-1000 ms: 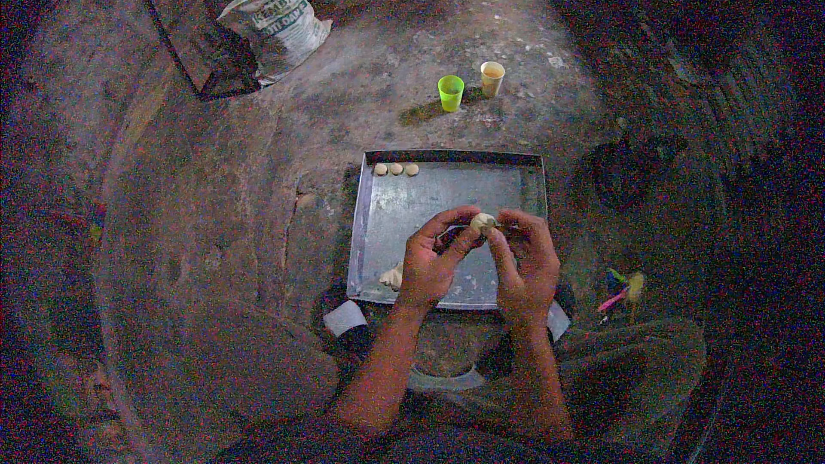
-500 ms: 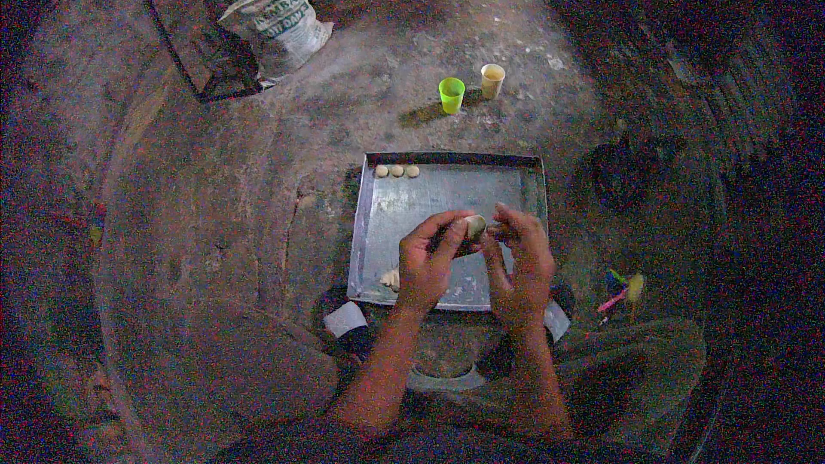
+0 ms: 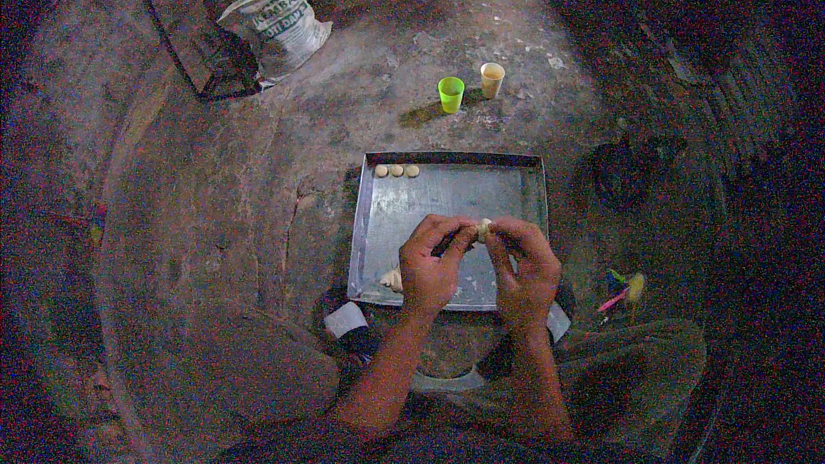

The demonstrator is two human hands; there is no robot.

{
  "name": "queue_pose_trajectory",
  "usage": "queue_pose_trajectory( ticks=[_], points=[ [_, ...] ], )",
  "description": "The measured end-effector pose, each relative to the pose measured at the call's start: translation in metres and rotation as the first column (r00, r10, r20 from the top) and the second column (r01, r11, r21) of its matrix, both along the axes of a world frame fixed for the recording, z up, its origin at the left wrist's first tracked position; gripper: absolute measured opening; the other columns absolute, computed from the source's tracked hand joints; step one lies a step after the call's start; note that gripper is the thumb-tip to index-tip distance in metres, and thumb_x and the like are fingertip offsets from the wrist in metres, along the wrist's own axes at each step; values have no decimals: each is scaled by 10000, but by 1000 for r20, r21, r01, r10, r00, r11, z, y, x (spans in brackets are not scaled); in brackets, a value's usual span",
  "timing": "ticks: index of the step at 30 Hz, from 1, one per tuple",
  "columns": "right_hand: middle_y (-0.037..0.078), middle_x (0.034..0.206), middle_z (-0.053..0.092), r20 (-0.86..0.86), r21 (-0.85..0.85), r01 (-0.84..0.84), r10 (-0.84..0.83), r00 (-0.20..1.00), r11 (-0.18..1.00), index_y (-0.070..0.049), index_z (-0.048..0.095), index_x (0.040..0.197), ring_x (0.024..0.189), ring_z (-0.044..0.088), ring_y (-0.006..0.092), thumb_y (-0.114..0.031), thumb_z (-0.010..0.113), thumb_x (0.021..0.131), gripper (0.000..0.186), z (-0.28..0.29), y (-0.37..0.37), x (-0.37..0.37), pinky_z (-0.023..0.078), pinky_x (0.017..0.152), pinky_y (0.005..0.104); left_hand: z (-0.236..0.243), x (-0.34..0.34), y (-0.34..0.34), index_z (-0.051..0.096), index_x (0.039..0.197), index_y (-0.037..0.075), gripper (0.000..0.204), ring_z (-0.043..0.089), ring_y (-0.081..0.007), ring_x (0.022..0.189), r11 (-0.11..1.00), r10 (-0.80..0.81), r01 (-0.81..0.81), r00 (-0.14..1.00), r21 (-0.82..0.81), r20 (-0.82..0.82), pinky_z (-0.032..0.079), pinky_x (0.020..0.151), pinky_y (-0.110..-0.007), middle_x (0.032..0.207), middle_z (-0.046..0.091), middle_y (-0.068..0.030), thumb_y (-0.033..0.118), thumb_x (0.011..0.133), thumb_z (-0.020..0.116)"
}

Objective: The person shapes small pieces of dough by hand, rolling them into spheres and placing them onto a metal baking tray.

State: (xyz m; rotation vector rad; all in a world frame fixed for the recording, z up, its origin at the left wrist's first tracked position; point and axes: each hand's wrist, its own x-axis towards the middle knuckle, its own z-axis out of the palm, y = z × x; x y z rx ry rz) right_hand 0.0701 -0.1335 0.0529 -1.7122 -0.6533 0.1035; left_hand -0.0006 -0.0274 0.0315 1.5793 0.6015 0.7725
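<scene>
Over the tray (image 3: 455, 185), the left hand (image 3: 430, 265) and right hand (image 3: 527, 268) pinch a small dough piece (image 3: 484, 230), probably light, soft and easily dented, best held lightly by its edges.

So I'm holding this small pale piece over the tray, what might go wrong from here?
The small pale piece is pinched in the grip of the left hand and right hand, above the tray, so it might slip and drop. The pale lump lies partly hidden behind the left hand; lowering that wrist could squash it. The green cup and pale cup stand close together; a knock might topple both.
</scene>
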Motion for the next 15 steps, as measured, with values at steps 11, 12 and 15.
queue_pose_trajectory(
  ticks=[11, 12, 15],
  points=[
    [86, 1008, 694, -36, 33, 35, -34, 999, 999, -47, 673, 1025, 921, 683, 184, -64, 714, 858, 172, 4, 0, 5, 545, 805, 318, 4, 1, -1, 714, 1042, 43, 177, 656, -155, 877, 995, -87, 83, 994, 63, 67, 538, 786, -284, 949, 673, -64, 52, 865, 716],
    [84, 1014, 693, -100, 80, 38, -30, 995, 996, -41, 668, 1023, 931, 678, 175, -62, 711, 862, 168, 2, 0, 4, 543, 815, 316, 7, 1, -2, 713, 1052, 44, 189, 653, -152, 880, 993, -113, 115, 988, -15, 101, 537, 794, -285, 955, 672, -60, 58, 863, 723],
    [83, 1019, 692, -269, 190, 55, -2, 963, 980, -29, 650, 1037, 953, 669, 166, -54, 704, 870, 177, 7, 3, 1, 536, 846, 317, 21, 2, -6, 708, 1071, 40, 213, 643, -139, 891, 971, -24, 33, 999, -238, 37, 533, 807, -277, 971, 665, -51, 109, 871, 735]
  ],
)
